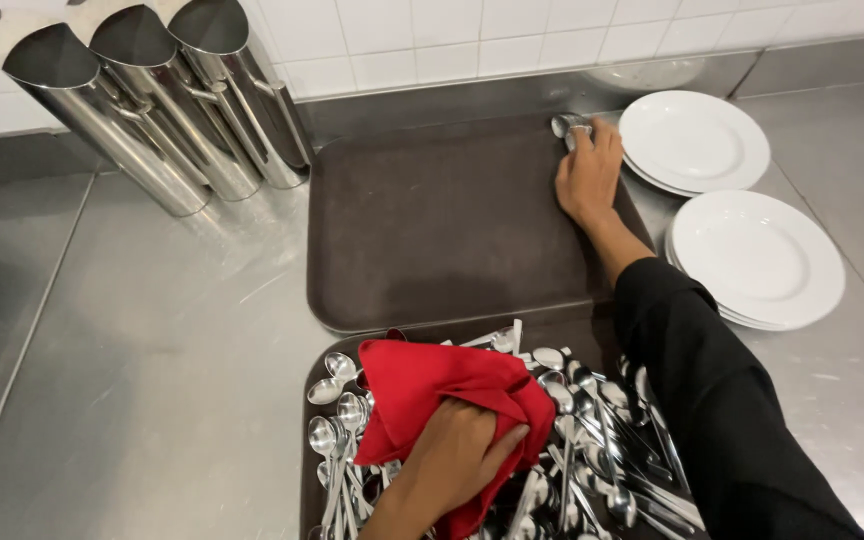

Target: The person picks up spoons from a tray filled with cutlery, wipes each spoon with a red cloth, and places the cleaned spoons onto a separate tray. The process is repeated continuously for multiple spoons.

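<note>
My left hand point(457, 455) grips a red cloth point(432, 385) over a heap of silver spoons point(592, 450) lying in a dark tray point(310, 440) at the near edge. My right hand point(587, 175), in a black sleeve, reaches to the far right corner of an empty brown tray point(442, 230). Its fingers are closed on a shiny spoon point(567, 125), which touches the tray's corner.
Two stacks of white plates point(692, 140) point(757, 255) sit right of the brown tray. Three slanted steel cylinders point(162, 100) stand at the back left against a white tiled wall. Everything rests on a steel counter point(152, 350).
</note>
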